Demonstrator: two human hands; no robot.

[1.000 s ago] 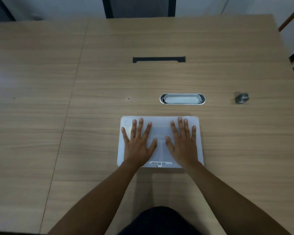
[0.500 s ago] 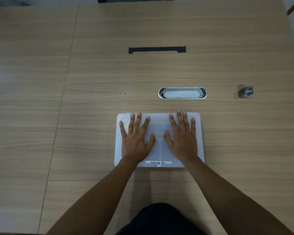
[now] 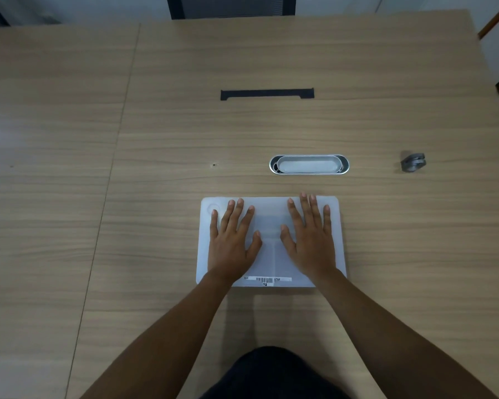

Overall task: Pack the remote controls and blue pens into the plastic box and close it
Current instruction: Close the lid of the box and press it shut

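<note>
An office or meeting room is showing here: a broad wood-grain conference table is filling the view, with an oval metal cable grommet and a black cable slot sitting toward its far edge.

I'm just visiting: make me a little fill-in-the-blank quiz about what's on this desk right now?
1. Both hands, the left hand and the right hand, lie flat on the ____ of the translucent white plastic box.
2. The barcode sticker sits on the box's ____ edge.
3. The small grey metal clip lies to the box's ____.

Missing words: lid; near; right
</note>
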